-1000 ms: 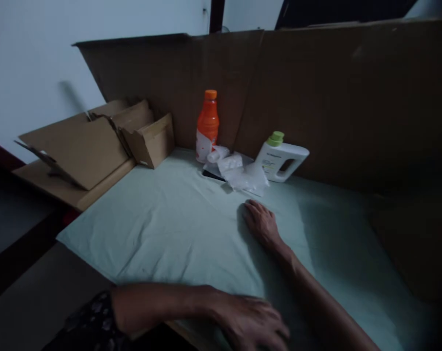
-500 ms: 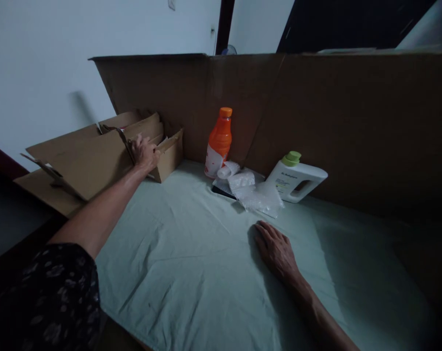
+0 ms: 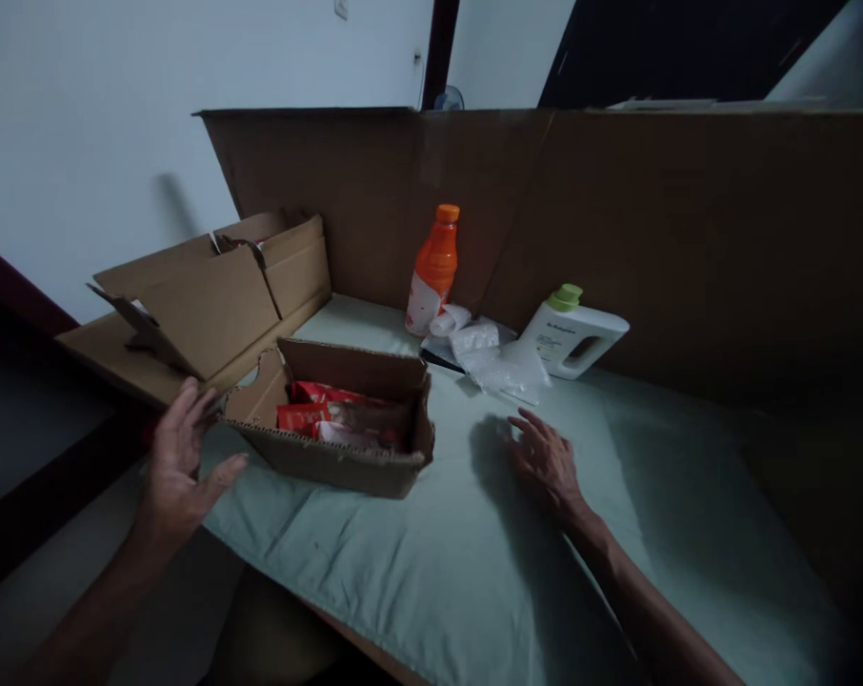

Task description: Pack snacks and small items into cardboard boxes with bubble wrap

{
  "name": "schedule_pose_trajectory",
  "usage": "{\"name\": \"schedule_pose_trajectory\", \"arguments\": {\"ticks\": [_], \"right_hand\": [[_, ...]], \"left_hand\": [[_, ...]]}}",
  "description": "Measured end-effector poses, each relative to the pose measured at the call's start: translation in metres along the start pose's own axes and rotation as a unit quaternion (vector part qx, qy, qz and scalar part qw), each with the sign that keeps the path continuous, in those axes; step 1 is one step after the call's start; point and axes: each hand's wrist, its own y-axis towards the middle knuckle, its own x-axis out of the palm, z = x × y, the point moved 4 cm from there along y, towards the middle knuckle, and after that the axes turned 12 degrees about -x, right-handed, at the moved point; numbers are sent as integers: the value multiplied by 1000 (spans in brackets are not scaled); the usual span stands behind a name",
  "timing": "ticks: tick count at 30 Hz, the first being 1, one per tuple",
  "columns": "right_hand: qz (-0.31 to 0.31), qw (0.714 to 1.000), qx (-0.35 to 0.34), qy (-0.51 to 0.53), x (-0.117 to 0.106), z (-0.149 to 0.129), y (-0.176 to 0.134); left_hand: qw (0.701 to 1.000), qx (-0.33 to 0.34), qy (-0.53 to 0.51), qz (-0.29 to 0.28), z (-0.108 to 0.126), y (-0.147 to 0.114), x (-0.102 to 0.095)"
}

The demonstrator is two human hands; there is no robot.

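A small open cardboard box [image 3: 331,467] stands on the green cloth near the table's front left. Several red packets [image 3: 304,416] lie inside it, their lower parts hidden by the near wall. Beside the box's left end, my left hand [image 3: 181,467] is raised with fingers and thumb apart; it holds nothing. My right hand [image 3: 546,462] hovers low over the cloth to the right of the box, fingers loosely spread and empty. Clear bubble wrap [image 3: 499,362] lies beyond my right hand, on top of a dark flat item that it mostly covers.
An orange bottle [image 3: 435,272] and a white jug [image 3: 571,338] with a green cap stand at the back, before a tall cardboard panel [image 3: 660,238]. Larger cardboard boxes [image 3: 210,310] with raised flaps sit at the left. The green cloth [image 3: 460,572] covers the table.
The small box has come forward from beside the larger boxes to the front left of the cloth. My left hand has let go of it and drawn back. My right hand has lifted slightly.
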Motion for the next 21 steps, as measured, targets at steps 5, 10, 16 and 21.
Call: {"name": "schedule_pose_trajectory", "arguments": {"ticks": [5,10,16,21], "right_hand": [[-71,973,-93,198,-10,-93,-28],[-63,955,-135,258,3,-163,-60],[-14,973,-44,225,-15,-130,-74],[-68,980,-45,182,-59,-70,-73]], "left_hand": [[973,-185,34,-137,-56,2,15],[948,-230,71,-208,-59,1,56],[935,-232,24,-266,-36,-14,127],[927,-248,-22,-281,-36,-24,170]]}}
